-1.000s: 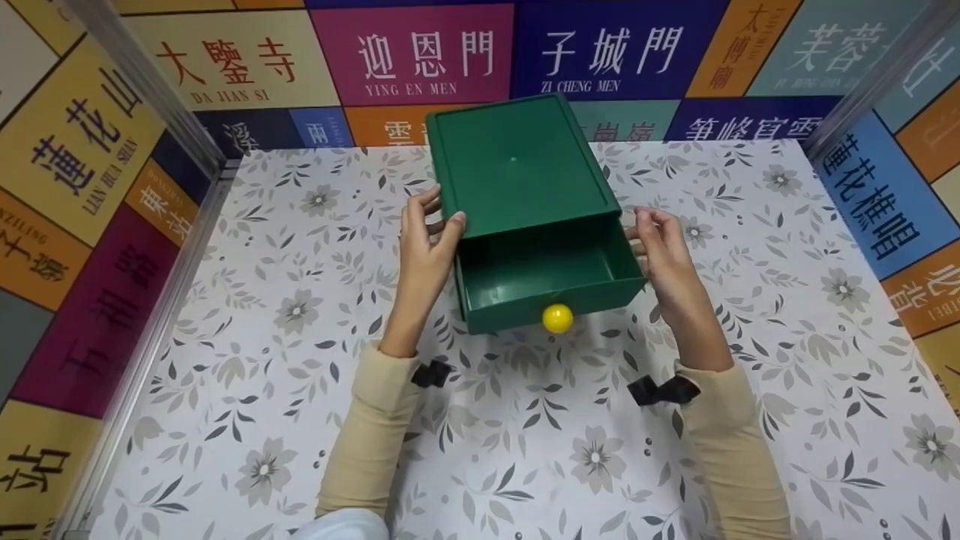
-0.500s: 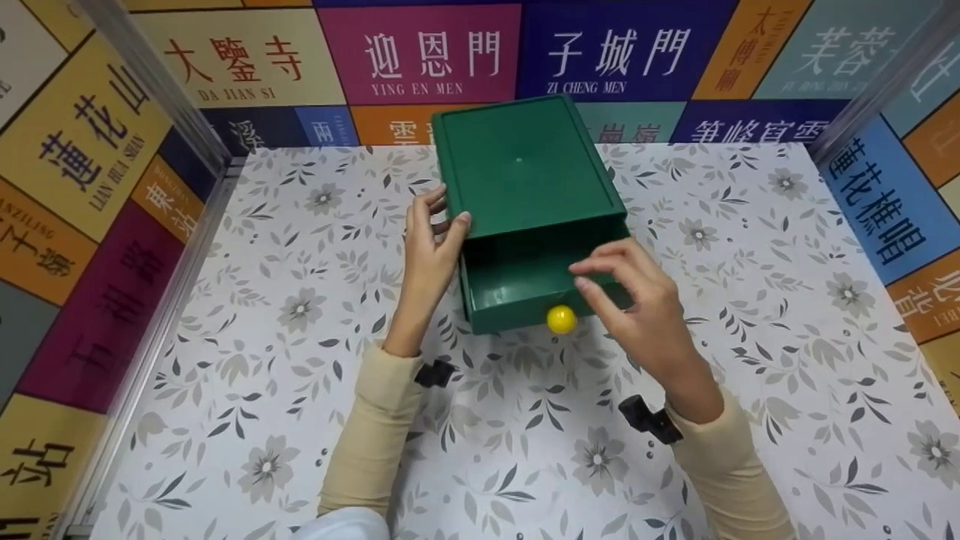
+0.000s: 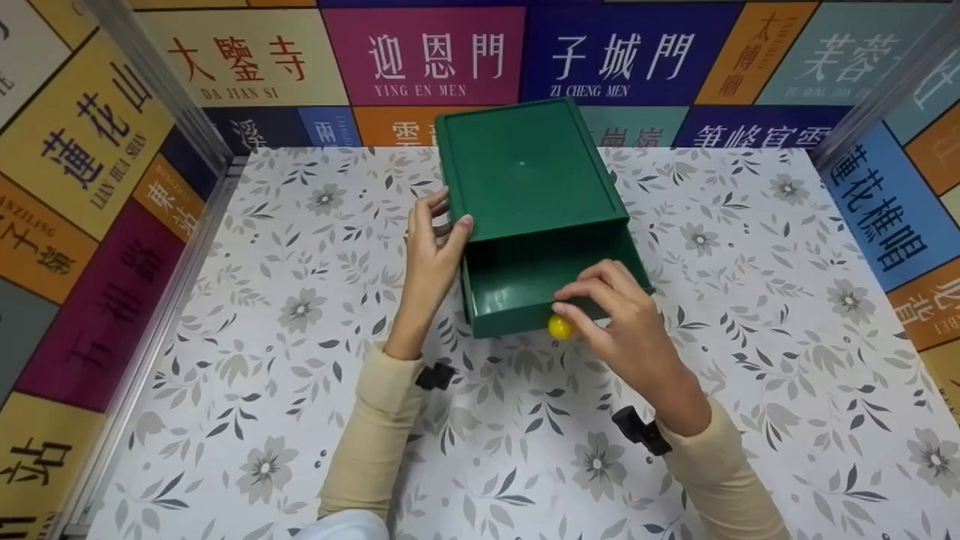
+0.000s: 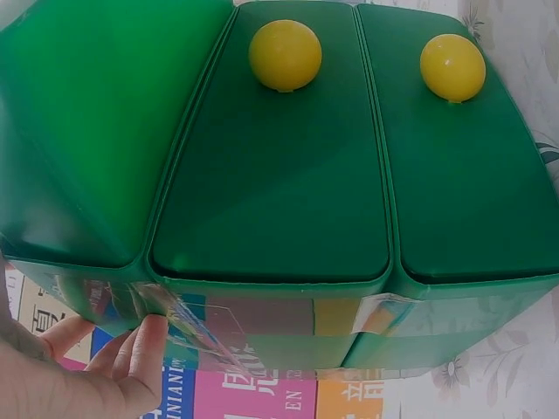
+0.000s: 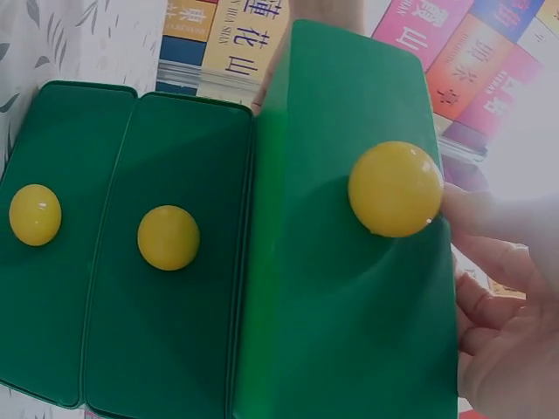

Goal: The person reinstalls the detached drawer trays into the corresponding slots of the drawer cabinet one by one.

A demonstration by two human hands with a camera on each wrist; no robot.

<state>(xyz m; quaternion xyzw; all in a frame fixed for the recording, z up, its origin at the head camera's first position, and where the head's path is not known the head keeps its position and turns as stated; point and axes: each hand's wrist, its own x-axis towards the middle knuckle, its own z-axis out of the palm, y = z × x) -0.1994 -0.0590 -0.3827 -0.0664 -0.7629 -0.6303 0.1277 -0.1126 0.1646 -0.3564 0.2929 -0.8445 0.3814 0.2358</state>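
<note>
A green plastic drawer unit point(image 3: 525, 172) with yellow round knobs stands on the table. Its top drawer point(image 3: 510, 292) is pulled out, and its visible inside holds nothing. My left hand point(image 3: 433, 251) grips the unit's left side at the front corner, thumb at the top edge and fingers along the side wall. My right hand point(image 3: 626, 322) is at the drawer's front panel point(image 5: 358, 314), with the thumb beside the yellow knob point(image 5: 396, 189) and the fingers over the panel's upper edge, pinching it. The two lower drawers point(image 4: 271, 166) are pushed in.
The table point(image 3: 247, 360) has a white cloth with grey flowers and leaves. Panels with large Chinese lettering point(image 3: 427, 56) enclose it at the back and both sides. Clear film or tape point(image 4: 271, 323) covers part of the unit's side.
My right hand has moved from the drawer's right side across to its front, and thumb and fingers have come down on the panel beside the knob. My left hand keeps its grip.
</note>
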